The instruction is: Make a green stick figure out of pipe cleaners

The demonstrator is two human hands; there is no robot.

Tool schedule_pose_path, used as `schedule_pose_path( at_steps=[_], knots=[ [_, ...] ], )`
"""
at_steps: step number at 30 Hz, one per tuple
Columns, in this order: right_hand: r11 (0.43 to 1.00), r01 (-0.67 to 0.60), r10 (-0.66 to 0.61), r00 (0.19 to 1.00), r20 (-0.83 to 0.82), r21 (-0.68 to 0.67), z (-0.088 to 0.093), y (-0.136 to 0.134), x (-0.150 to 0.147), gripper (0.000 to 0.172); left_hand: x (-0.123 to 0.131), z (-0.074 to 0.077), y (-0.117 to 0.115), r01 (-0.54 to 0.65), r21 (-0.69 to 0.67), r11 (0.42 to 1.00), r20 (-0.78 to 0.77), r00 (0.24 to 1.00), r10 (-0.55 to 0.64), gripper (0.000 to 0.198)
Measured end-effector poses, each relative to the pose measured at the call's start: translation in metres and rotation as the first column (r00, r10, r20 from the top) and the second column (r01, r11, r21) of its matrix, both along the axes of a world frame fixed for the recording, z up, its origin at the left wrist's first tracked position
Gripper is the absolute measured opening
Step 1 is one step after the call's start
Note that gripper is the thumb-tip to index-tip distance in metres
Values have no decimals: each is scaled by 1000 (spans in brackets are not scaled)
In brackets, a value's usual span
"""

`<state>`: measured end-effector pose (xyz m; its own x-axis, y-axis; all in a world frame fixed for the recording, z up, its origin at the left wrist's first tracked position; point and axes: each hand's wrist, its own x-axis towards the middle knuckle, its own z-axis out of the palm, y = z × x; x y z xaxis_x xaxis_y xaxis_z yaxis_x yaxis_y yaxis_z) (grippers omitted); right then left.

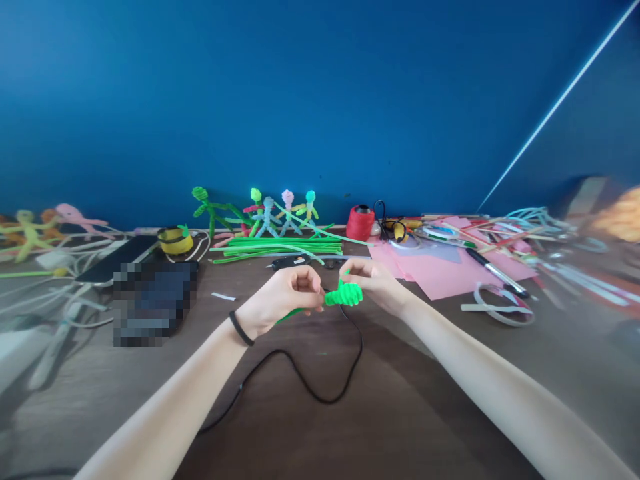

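Both my hands meet above the middle of the brown table [350, 427]. My left hand [283, 297] is closed in a pinch on a bright green pipe cleaner [344, 295], whose free end runs down under my palm. My right hand [373, 280] is closed on the coiled part of the same pipe cleaner, fingers curled over the top of the coil. A black band sits on my left wrist.
A black cable [320, 393] loops on the table below my hands. Behind lie loose green pipe cleaners [277, 248], several pipe-cleaner figures [280, 213], a glue gun [290, 262], a red thread spool [360, 222], pink paper [445, 273], scissors [495, 273] and a phone [117, 260].
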<state>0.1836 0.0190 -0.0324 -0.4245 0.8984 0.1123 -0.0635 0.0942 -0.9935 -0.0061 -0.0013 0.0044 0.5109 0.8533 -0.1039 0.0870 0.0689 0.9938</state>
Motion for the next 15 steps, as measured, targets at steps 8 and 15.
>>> schedule_pose_path(
  at_steps=[8,15],
  knots=[
    [997,60,-63,997,53,53,-1,1,0,19,0,-4,0,3,-10,1000,-64,998,-4,20],
    [996,64,-69,994,89,58,-1,2,-1,18,1,-3,0,14,-47,999,-68,998,-17,19]
  ],
)
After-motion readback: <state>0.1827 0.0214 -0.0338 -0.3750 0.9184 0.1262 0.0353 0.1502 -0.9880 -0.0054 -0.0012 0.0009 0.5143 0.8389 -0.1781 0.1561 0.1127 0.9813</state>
